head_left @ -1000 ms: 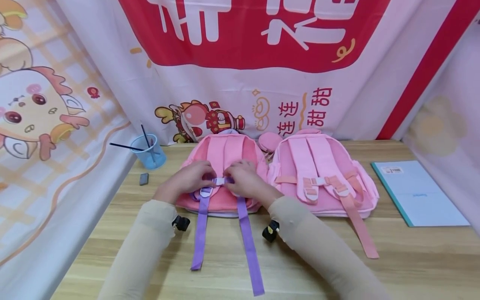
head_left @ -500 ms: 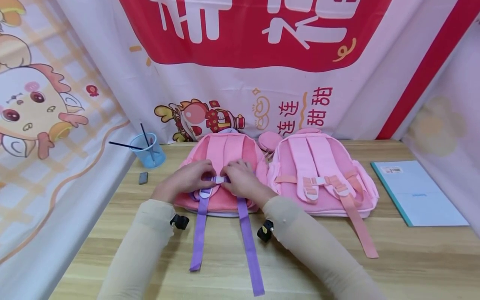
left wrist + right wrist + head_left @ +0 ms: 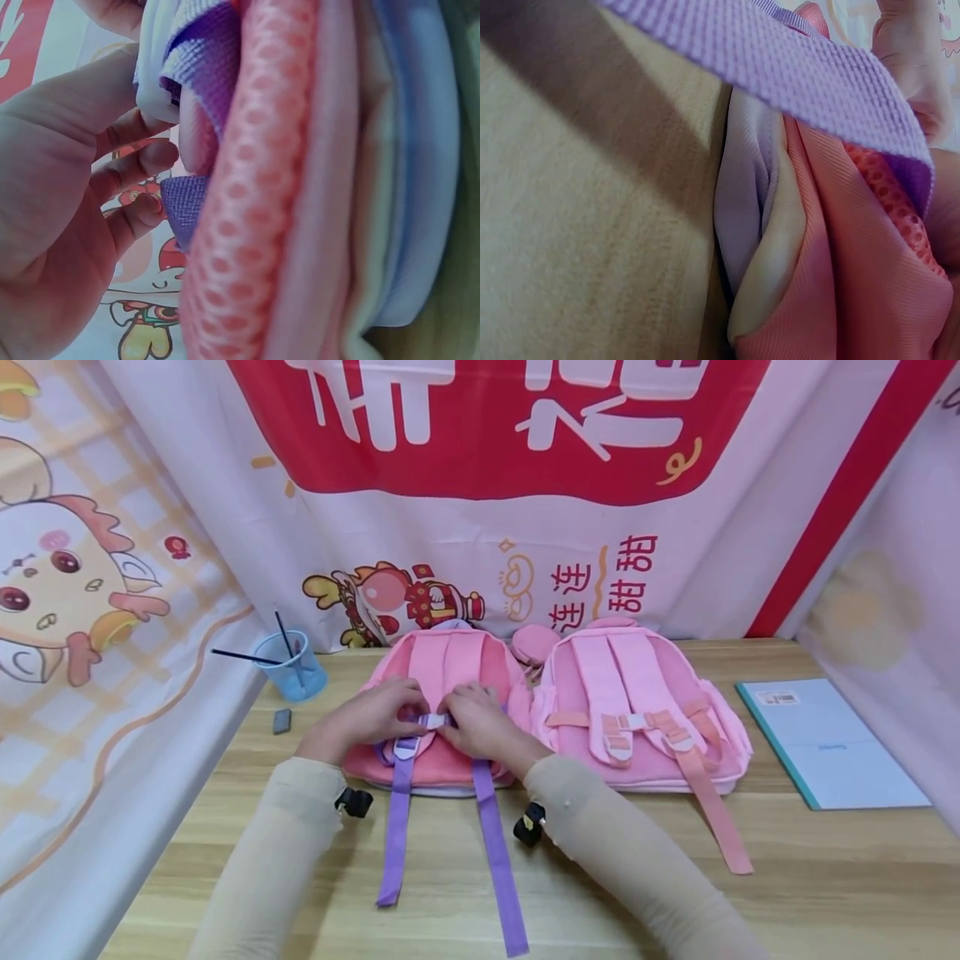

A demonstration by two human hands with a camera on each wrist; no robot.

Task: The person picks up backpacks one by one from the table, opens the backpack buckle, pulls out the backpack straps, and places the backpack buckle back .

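Observation:
A pink backpack [image 3: 450, 768] with purple webbing lies back side up on the table. My left hand [image 3: 375, 712] and right hand [image 3: 480, 718] meet at the white buckle [image 3: 433, 721] that joins its two shoulder straps. Each hand pinches one side of the buckle and its short purple strap. In the left wrist view my left thumb presses a white plastic piece [image 3: 156, 97], while the other fingers are partly behind it. Two loose purple strap tails [image 3: 497, 860] hang toward the front. A purple strap [image 3: 780, 75] crosses the right wrist view; the right fingertips are hidden there.
A second pink backpack [image 3: 637, 760] with a buckled salmon strap lies to the right. Farther right is a light blue notebook [image 3: 832, 743]. At the left stand a blue cup [image 3: 296, 677] with thin sticks and a grey eraser [image 3: 281, 721].
My right hand has shifted slightly left, closer to my left hand at the buckle. The head view has tilted a little; both backpacks stay in place.

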